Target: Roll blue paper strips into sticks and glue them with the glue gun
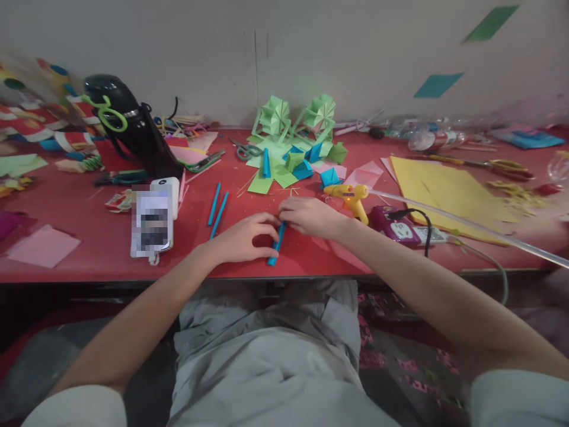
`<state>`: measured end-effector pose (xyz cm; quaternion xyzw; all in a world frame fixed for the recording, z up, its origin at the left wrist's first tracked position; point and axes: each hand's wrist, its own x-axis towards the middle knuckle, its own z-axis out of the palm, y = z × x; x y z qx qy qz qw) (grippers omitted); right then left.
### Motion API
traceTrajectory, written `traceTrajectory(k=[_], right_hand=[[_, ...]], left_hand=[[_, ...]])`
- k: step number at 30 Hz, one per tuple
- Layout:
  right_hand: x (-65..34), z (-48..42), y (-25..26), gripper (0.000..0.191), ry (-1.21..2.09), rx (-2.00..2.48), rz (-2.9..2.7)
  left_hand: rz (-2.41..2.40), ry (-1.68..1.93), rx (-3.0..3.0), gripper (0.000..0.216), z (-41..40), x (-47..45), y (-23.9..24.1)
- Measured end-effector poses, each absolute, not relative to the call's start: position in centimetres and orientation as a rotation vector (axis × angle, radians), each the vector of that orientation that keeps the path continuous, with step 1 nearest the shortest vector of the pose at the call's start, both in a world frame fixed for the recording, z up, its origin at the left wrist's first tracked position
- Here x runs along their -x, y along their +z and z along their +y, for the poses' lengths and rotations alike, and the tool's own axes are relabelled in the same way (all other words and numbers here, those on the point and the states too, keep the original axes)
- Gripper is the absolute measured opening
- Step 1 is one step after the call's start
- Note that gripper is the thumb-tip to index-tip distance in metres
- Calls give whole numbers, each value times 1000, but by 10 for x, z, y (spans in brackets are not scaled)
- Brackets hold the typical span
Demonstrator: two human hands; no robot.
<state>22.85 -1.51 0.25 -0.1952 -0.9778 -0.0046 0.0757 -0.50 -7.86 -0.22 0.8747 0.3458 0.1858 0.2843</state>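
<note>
Blue roll [276,246]: 1, on desk [98,255], fingers of left hand [246,240] and right hand [311,216] clamped on it, palms down | loose blue rolls [217,210]: 2, left of fingers | glue gun [351,196]: 1, right of fingers

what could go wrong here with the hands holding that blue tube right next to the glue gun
The glue gun lies beside the right hand, nozzle end nearest it; if hot, a slip may burn fingers.
The blue paper tube, held by both hands, sits near the table edge and might roll off if the left hand lets go.
The black cable at the power strip loops near the right forearm and could snag.
</note>
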Motion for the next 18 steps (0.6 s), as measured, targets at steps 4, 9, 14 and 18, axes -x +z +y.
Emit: traceTrajectory(k=[4,9,14,18], right_hand=[[-233,-25,-7,17,108,869,-2723],[-236,-42,-20,17,158,1155,-2437],[-232,-46,-27,29,198,1132,-2444],[-229,-47,-27,31,212,1178,-2452]], left_hand=[[961,452,-2383,31,-79,5,-5],[982,323,-2416,60,-75,5,-3],[1071,240,-2364,86,-72,4,-3],[1078,199,-2402,86,-71,4,-2]])
